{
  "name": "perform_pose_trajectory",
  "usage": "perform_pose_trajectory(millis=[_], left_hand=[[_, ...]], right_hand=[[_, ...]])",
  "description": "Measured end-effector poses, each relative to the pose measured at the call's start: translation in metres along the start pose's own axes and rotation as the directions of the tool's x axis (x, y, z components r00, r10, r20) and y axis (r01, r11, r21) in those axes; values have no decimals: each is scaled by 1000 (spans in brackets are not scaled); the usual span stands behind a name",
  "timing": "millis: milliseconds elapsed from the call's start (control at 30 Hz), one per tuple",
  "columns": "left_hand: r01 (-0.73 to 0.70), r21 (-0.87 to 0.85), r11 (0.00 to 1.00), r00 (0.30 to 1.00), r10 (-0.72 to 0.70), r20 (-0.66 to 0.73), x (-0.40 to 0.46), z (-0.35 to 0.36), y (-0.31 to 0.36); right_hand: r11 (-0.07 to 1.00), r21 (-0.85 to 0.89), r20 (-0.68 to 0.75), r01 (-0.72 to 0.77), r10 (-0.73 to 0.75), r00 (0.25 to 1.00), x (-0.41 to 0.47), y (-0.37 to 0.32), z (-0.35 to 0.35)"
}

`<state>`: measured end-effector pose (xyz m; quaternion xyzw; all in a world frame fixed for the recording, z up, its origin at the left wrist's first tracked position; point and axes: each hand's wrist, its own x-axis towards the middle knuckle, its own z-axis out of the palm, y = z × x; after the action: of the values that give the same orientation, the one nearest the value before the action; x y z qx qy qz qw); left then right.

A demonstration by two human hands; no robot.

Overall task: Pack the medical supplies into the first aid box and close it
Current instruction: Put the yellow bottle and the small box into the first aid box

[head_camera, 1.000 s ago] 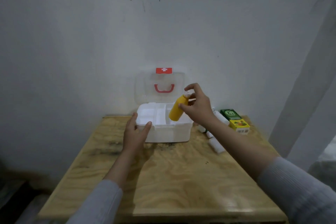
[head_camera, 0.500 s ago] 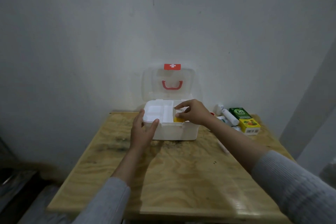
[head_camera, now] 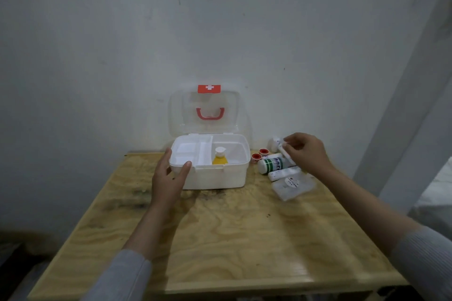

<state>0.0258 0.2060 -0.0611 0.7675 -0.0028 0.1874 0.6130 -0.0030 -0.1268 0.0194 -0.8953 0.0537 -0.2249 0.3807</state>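
Note:
The white first aid box (head_camera: 220, 177) stands at the back of the wooden table with its clear lid (head_camera: 204, 111) raised against the wall. A yellow bottle (head_camera: 219, 156) with a white cap stands upright in the box's right compartment. My left hand (head_camera: 168, 178) grips the box's front left corner, thumb on the rim. My right hand (head_camera: 305, 154) is to the right of the box, fingers closed on a slim white tube (head_camera: 285, 153) above the loose supplies. A white bottle with green stripes (head_camera: 272, 165) lies under that hand.
Two small red-capped jars (head_camera: 259, 154) sit between the box and the striped bottle. A white roll (head_camera: 281, 175) and a clear packet (head_camera: 292, 186) lie nearer me. The wooden table (head_camera: 232, 227) ends near the bottom of the view; the wall is right behind the box.
My right hand let go of the yellow bottle inside the box and moved right to the supplies, closing on the white tube. My left hand stayed on the box.

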Motion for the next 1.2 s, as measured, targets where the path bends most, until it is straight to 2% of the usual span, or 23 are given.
perform_pose_trajectory(millis=[100, 200, 267, 333, 533, 733, 800, 900, 967, 1067, 1200], left_hand=[[11, -4, 1000, 1000, -11, -12, 1, 1, -1], [18, 0, 1000, 1000, -18, -22, 0, 2, -1], [16, -10, 1000, 999, -16, -29, -1, 2, -1], [11, -8, 1000, 999, -11, -30, -2, 1, 0], [6, 10, 1000, 1000, -5, -30, -2, 2, 5], [14, 10, 1000, 999, -14, -32, -4, 2, 6], [9, 7, 1000, 999, -9, -37, -5, 3, 8], [-1, 6, 1000, 999, 1, -39, -4, 3, 9], [1, 3, 1000, 999, -1, -39, -4, 2, 9], [15, -23, 1000, 999, -16, -35, -4, 2, 7], [26, -39, 999, 999, -27, -33, -5, 2, 9]], right_hand=[[971, -176, -105, -162, 145, 984, 2, 45, -18], [902, -278, -70, -330, 324, 944, -3, 75, -22], [895, -273, -32, -354, 359, 933, -7, 85, -18], [918, -210, -26, -337, 339, 940, -10, 88, -14], [934, -110, -124, -339, 326, 937, -11, 88, -7], [951, -132, -265, -280, 238, 934, -13, 82, -23], [970, -99, -324, -222, 180, 929, -12, 72, -34], [999, 7, -365, -39, 39, 930, -12, 43, -46], [993, 95, -311, 73, -40, 950, -10, 20, -48], [971, 182, -122, 157, -136, 983, -3, -15, -44], [968, 75, 111, 240, -248, 963, 12, -49, -23]])
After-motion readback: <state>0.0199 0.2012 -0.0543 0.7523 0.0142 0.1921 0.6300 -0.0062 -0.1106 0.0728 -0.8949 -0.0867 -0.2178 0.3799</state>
